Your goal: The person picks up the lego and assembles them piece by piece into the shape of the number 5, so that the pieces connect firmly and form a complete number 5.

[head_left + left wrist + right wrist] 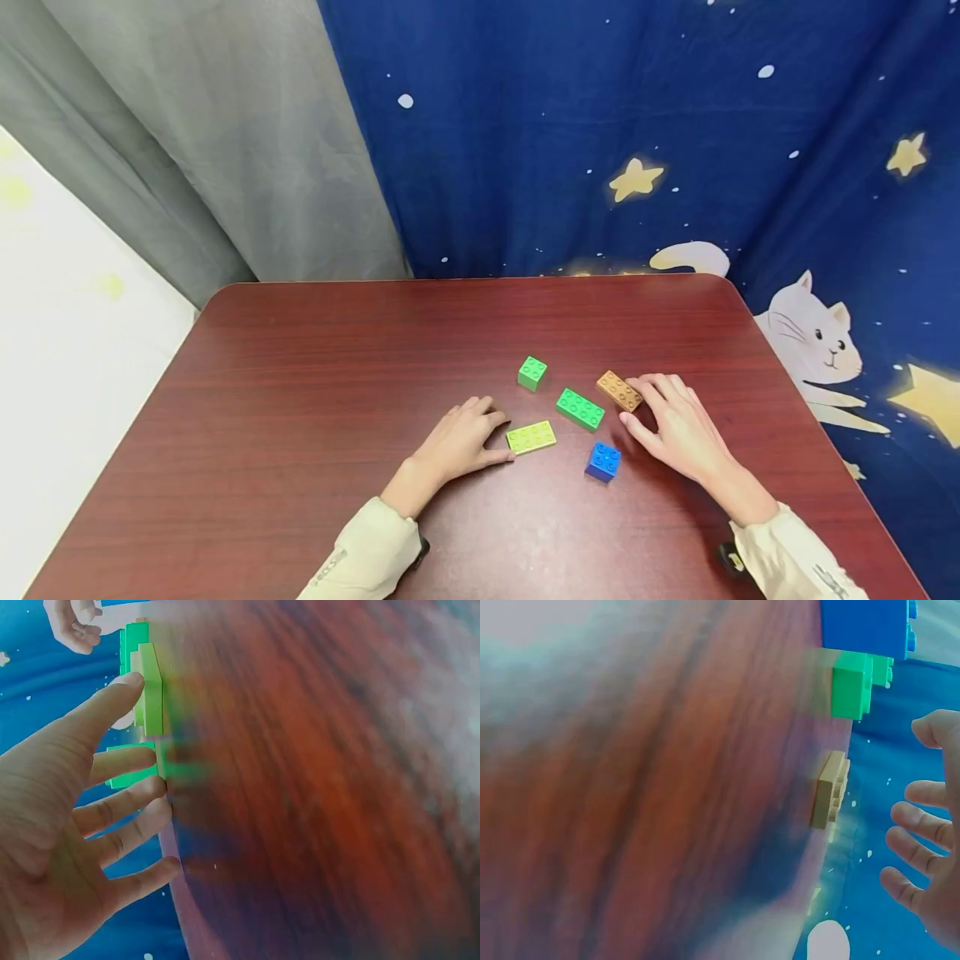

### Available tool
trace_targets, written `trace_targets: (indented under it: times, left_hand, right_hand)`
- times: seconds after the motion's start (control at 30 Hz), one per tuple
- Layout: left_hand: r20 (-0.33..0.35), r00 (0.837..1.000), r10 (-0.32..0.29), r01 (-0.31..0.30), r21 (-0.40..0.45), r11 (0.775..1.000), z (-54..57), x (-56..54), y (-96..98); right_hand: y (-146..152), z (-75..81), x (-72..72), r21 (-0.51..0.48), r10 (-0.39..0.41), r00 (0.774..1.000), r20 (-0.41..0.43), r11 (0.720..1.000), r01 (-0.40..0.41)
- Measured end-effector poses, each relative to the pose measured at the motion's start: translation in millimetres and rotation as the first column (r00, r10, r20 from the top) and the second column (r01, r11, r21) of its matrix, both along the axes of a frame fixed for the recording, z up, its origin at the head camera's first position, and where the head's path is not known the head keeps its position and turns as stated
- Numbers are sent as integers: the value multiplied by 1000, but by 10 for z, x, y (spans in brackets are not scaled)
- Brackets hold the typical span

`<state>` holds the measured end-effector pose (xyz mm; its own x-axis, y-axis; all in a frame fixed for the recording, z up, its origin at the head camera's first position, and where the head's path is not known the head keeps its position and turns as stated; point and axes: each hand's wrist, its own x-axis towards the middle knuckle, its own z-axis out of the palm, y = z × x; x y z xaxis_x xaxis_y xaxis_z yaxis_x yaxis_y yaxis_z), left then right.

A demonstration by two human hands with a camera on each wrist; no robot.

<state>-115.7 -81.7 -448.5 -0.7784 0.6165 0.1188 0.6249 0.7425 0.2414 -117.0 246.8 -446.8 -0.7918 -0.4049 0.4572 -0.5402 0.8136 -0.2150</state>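
Observation:
On the tabletop, my left hand (461, 439) lies spread beside the left end of a lime-green toy building brick (531, 437). Its thumb tip is at that brick's near corner; in the left wrist view the thumb overlaps the lime brick (153, 694), and contact is hard to judge. My right hand (681, 432) hovers by a brown brick (619, 391), fingers relaxed and apart. From the right wrist, a gap shows between the fingers and the brown brick (828, 791). Between the hands lie a long green brick (581, 409) and a blue square brick (603, 462).
A small green square brick (532, 374) stands farther back on the dark red wooden table (337, 358). Behind the table's far edge hang a grey curtain (300, 167) and a blue curtain (525, 150) with stars and a cat.

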Motion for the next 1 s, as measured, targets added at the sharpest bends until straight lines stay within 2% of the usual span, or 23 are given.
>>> trace_targets:
  times: [0.3, 0.6, 1.0]
  left_hand:
    - [3, 999, 39, -39, 36, 999, -73, -2, 85]
    - [10, 1000, 19, -19, 50, 999, -90, -26, 64]
    - [3, 1000, 14, -14, 58, 998, -96, -46, 51]
  right_hand:
    - [-161, 71, -88, -17, 15, 999, 46, 1000, -14]
    - [-217, 93, -145, -28, 31, 999, 34, 999, -30]
    - [-280, 98, -194, -21, 24, 996, 84, 1000, -23]
